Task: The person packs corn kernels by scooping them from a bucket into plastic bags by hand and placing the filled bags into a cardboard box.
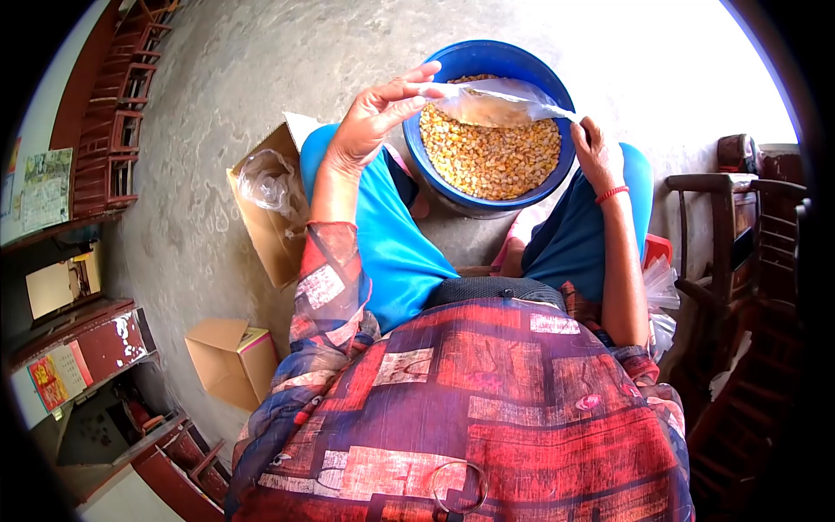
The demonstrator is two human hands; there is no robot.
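Note:
A blue tub filled with yellow kernels stands on the floor between my knees. Above it a clear plastic bag is stretched between my two hands, with some pale brown content showing inside. My left hand pinches the bag's left end between thumb and fingers, at the tub's upper left rim. The bag's right end is gripped by my right hand, which wears a red cord at the wrist, beside the tub's right rim.
Left of my leg stands an open cardboard box holding crumpled plastic. A smaller box lies behind it. A dark wooden chair and plastic bags are at the right. Wooden chairs line the far left.

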